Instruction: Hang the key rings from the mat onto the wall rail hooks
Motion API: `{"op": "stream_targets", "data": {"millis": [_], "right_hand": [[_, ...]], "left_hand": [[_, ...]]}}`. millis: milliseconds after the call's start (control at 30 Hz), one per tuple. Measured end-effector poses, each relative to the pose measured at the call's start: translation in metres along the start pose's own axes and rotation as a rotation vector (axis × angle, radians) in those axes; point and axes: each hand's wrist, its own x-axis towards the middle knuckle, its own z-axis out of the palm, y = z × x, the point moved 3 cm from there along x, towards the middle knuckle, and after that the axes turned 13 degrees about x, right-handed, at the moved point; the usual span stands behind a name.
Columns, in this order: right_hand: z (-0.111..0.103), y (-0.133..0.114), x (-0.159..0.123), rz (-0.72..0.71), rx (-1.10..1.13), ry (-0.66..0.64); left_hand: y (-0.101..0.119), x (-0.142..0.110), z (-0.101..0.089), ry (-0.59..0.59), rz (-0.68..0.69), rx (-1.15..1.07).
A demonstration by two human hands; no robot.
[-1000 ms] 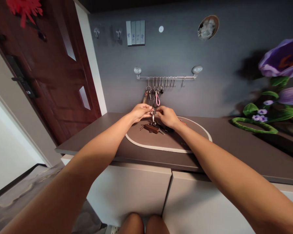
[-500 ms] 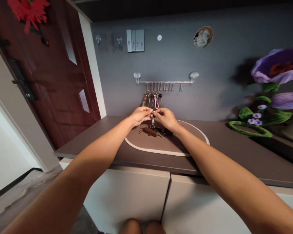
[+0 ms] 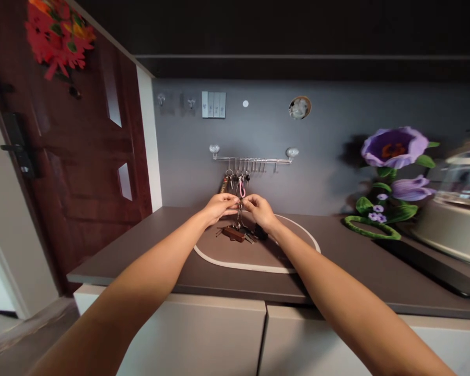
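Observation:
My left hand (image 3: 219, 206) and my right hand (image 3: 259, 209) meet above an oval tray (image 3: 258, 261) on a brown countertop (image 3: 149, 245). Both pinch the metal ring of a key bunch (image 3: 238, 209) between their fingertips. Its brown tag (image 3: 234, 233) and keys hang down onto the tray. A black key fob (image 3: 260, 232) lies on the tray under my right hand. On the wall just behind, a chrome hook rail (image 3: 253, 159) carries other keys and a pink loop (image 3: 242, 188).
A dark red door (image 3: 82, 156) stands to the left. Purple artificial flowers (image 3: 394, 156) with a green coil sit at the right, beside a pale appliance (image 3: 450, 209). Light switches (image 3: 213, 104) are on the grey wall. White cabinet doors (image 3: 219, 339) lie below the counter.
The view has tilted up, showing more wall and the dark ceiling. Both hands stay pinched on the key ring, lifted slightly above the tray.

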Motion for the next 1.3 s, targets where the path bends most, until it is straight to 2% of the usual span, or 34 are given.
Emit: {"op": "stream_targets", "data": {"millis": [167,333,600,767,933,1300], "right_hand": [[-0.006,-0.002,0.002,0.048,0.105,0.053],[-0.013,-0.008,0.007,0.127,0.246,0.184],[-0.022,-0.020,0.039,0.110,0.279,0.336],[-0.021,-0.035,0.058,0.166,0.337,0.427],[-0.020,-0.040,0.072,0.210,0.350,0.478],[-0.016,-0.038,0.077,0.279,0.383,0.537]], "left_hand": [[-0.002,0.000,-0.001,0.012,0.020,0.127],[-0.004,0.000,0.002,0.038,0.033,0.351],[-0.009,0.001,0.005,-0.026,0.124,0.640],[-0.005,-0.003,0.005,-0.039,0.150,0.738],[-0.003,-0.005,0.005,-0.063,0.174,0.804],[-0.005,-0.002,0.004,-0.070,0.179,0.828]]}}
